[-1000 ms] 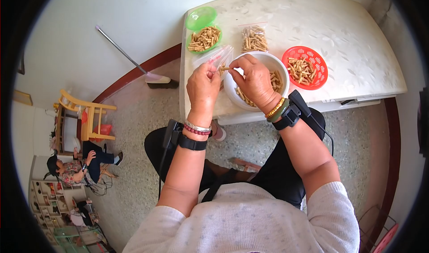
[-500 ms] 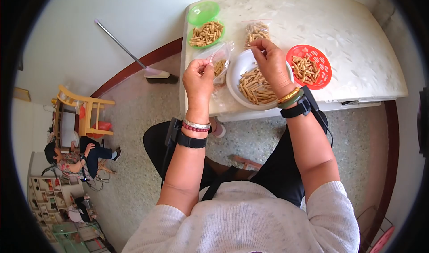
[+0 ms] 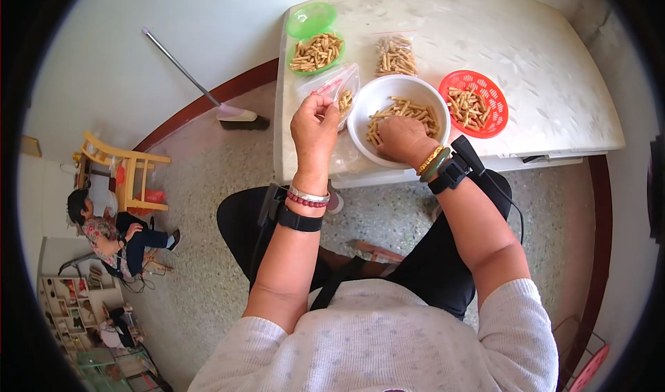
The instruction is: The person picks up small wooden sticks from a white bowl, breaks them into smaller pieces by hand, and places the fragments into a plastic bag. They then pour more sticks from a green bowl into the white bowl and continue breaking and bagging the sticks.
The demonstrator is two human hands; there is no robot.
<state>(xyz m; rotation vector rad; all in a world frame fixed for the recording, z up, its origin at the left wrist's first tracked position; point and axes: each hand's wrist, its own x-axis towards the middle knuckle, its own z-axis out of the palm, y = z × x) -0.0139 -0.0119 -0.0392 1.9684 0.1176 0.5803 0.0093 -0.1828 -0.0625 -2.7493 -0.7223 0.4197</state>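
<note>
My left hand [image 3: 315, 127] pinches the rim of a clear zip bag [image 3: 338, 91] that holds a few tan snack sticks and leans over the table's left part. My right hand [image 3: 400, 139] reaches down into the white bowl [image 3: 388, 87], its fingers curled among the snack sticks [image 3: 409, 109] piled there. Whether the fingers have closed on any sticks is hidden by the back of the hand. Both wrists carry black bands and bracelets.
On the pale table [image 3: 540, 52] stand a green tub of sticks [image 3: 316, 51] with its lid [image 3: 311, 19], a filled clear bag [image 3: 394, 54] and a red basket [image 3: 473, 103]. A broom [image 3: 201, 87] lies against the wall. A seated person [image 3: 114, 229] is on the floor at far left.
My right hand came back from the far side of the bowl near the filled bag and dropped into the bowl's near side. The left hand kept holding the zip bag.
</note>
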